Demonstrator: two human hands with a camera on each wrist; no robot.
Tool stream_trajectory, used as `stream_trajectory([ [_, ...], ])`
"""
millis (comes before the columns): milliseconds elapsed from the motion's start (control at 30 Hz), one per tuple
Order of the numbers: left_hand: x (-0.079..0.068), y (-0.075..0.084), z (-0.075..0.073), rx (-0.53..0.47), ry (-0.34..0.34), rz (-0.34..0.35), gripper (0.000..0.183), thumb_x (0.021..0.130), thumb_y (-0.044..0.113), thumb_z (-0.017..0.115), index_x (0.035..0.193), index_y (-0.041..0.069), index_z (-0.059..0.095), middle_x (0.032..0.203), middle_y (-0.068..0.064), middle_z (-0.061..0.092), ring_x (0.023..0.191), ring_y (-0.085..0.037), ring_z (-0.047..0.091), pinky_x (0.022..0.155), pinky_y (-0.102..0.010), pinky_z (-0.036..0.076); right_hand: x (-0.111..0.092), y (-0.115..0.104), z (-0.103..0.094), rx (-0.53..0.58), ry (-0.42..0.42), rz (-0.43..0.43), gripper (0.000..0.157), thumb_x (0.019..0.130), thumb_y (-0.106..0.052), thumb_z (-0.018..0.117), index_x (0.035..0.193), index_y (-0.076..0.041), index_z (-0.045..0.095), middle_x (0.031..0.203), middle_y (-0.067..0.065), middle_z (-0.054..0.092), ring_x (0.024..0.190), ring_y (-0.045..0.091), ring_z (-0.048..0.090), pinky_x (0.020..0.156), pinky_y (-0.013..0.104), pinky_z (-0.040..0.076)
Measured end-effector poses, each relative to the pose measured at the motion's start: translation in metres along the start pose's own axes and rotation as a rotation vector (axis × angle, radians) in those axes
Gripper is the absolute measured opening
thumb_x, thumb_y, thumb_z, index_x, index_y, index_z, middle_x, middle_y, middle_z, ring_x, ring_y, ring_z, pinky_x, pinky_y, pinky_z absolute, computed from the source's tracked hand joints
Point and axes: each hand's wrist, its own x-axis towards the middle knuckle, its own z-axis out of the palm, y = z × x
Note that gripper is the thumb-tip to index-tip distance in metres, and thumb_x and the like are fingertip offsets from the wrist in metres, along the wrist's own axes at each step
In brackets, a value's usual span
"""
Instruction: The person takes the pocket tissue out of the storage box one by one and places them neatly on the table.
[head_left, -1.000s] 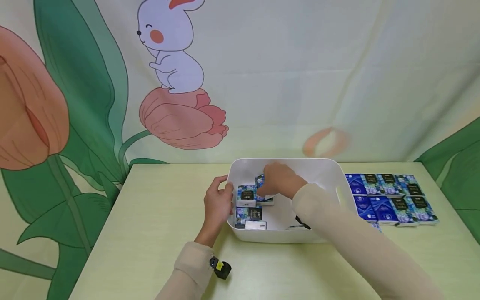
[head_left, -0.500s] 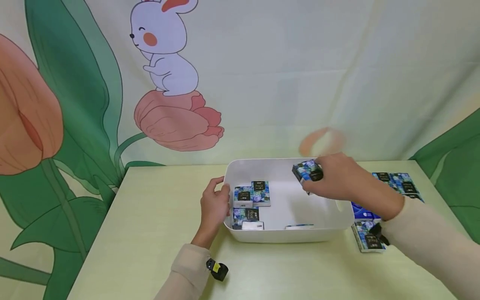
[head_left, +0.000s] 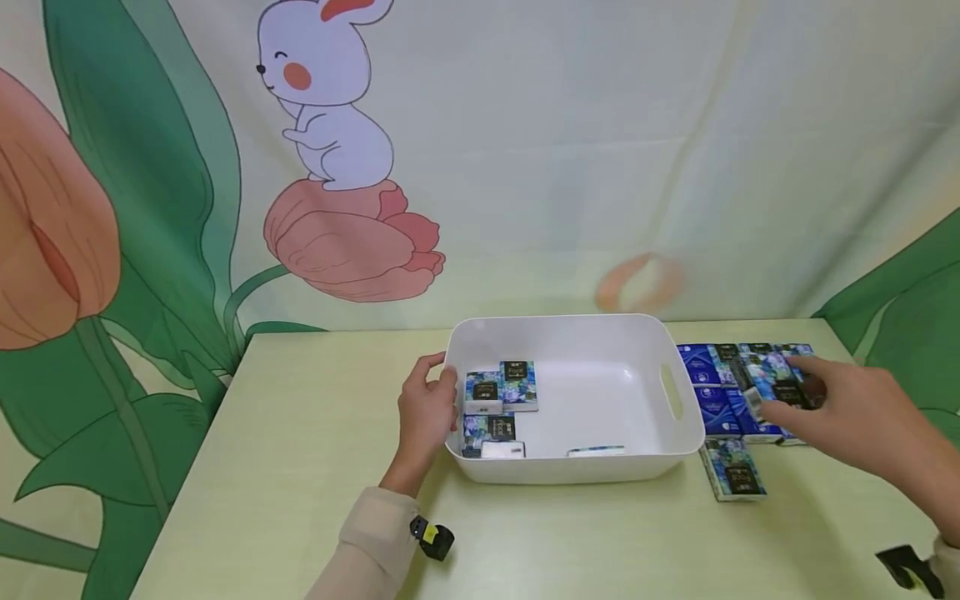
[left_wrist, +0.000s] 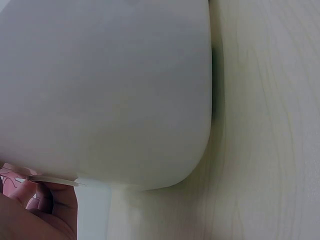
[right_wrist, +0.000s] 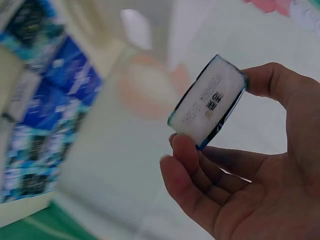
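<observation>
Right of the white bin (head_left: 585,471): packet pinched

Left hand (head_left: 427,408) grips the bin's left end. Right hand (head_left: 855,408), nearer, pinches the packet (right_wrist: 207,102), long axis apparently fore-and-aft; the bin lies leftward, laid-out packets (head_left: 720,410) behind.

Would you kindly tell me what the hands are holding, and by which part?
The right hand pinches a floral pack by its opposite sides; the left hand holds the white bin by its left end.
</observation>
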Motion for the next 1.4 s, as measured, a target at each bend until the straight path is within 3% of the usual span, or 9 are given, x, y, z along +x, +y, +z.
stream_trajectory([
  [200,0.000,-0.001,0.000,-0.003,0.006,0.014,0.032,0.101,0.027,0.055,0.131,0.018,0.063,0.062,-0.008,0.055,0.041,-0.014,0.045,0.042,-0.027,0.044,-0.013,0.055,0.042,0.014,-0.077,0.123,0.088,0.089,-0.050,0.069,0.131,0.024,0.046,0.087,0.026,0.063,0.062,0.026,0.056,0.054,0.042,0.045],
  [333,0.001,-0.002,0.000,-0.003,0.012,0.024,0.032,0.101,0.025,0.055,0.131,0.017,0.063,0.059,-0.005,0.053,0.040,-0.014,0.044,0.042,-0.027,0.043,-0.018,0.079,0.073,0.041,-0.169,0.163,0.088,0.088,-0.052,0.071,0.127,0.024,0.048,0.085,0.023,0.064,0.067,0.029,0.060,0.059,0.047,0.049],
  [567,0.001,-0.001,0.000,-0.009,0.009,0.018,0.032,0.101,0.027,0.056,0.131,0.018,0.063,0.059,-0.003,0.053,0.041,-0.014,0.045,0.042,-0.027,0.044,-0.020,0.095,0.115,0.070,-0.230,0.224,0.094,0.086,-0.059,0.071,0.128,0.022,0.049,0.090,0.027,0.067,0.082,0.041,0.066,0.070,0.054,0.052],
  [733,0.000,-0.001,0.000,-0.004,0.003,0.010,0.033,0.101,0.029,0.055,0.132,0.018,0.062,0.061,-0.005,0.053,0.042,-0.014,0.045,0.043,-0.028,0.045,-0.021,0.093,0.114,0.070,-0.211,0.198,0.093,0.093,-0.062,0.060,0.128,0.023,0.047,0.093,0.031,0.067,0.086,0.047,0.066,0.073,0.060,0.051],
  [900,-0.001,0.000,-0.001,0.001,0.012,0.015,0.033,0.101,0.027,0.055,0.131,0.017,0.062,0.062,-0.007,0.054,0.041,-0.014,0.045,0.043,-0.028,0.045,-0.013,0.064,0.078,0.072,-0.082,0.088,0.083,0.096,-0.054,0.061,0.127,0.022,0.051,0.105,0.037,0.064,0.079,0.041,0.068,0.066,0.056,0.054],
  [1100,0.000,-0.001,-0.002,-0.016,0.014,0.021,0.032,0.101,0.024,0.056,0.131,0.016,0.063,0.063,-0.012,0.056,0.041,-0.012,0.045,0.042,-0.027,0.044,0.011,0.001,0.024,0.139,0.072,-0.093,0.074,0.096,-0.048,0.065,0.135,0.013,0.053,0.114,0.031,0.065,0.086,0.038,0.069,0.060,0.047,0.056],
  [1233,0.000,-0.001,-0.002,-0.020,0.012,0.021,0.032,0.101,0.024,0.055,0.131,0.015,0.063,0.061,-0.007,0.054,0.041,-0.012,0.044,0.042,-0.026,0.043,0.029,-0.044,0.000,0.185,0.054,-0.155,0.074,0.096,-0.050,0.064,0.141,0.007,0.051,0.115,0.026,0.067,0.094,0.039,0.069,0.067,0.050,0.058],
  [1400,0.000,-0.002,-0.001,-0.025,0.009,0.024,0.032,0.101,0.023,0.056,0.131,0.014,0.063,0.059,-0.005,0.052,0.040,-0.013,0.044,0.041,-0.026,0.043,0.053,-0.093,-0.007,0.238,-0.028,-0.192,0.076,0.096,-0.054,0.062,0.143,0.004,0.050,0.120,0.024,0.066,0.099,0.037,0.069,0.077,0.051,0.058],
])
